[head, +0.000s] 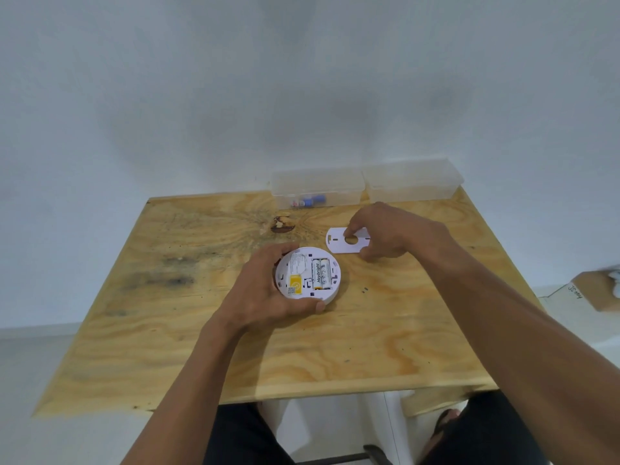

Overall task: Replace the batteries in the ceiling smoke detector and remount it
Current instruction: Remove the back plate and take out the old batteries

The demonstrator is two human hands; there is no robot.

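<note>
Lying face-down — smoke detector [308, 277], two batteries [321, 274] seated.

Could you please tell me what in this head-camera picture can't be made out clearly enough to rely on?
- Small items in the left clear box: seen through cloudy plastic, too small to identify.
- Right part of the mounting plate: covered by the right hand.
- Left rim of the smoke detector: wrapped by the left hand.
- Battery polarity marks and label text: too small.
- Cardboard piece: cut off by the right edge.

a grained, knotted plywood table [208, 330] is seen; matt white plastic forms the detector [332, 290] and mounting plate [335, 241]; clear plastic boxes [318, 182].
</note>
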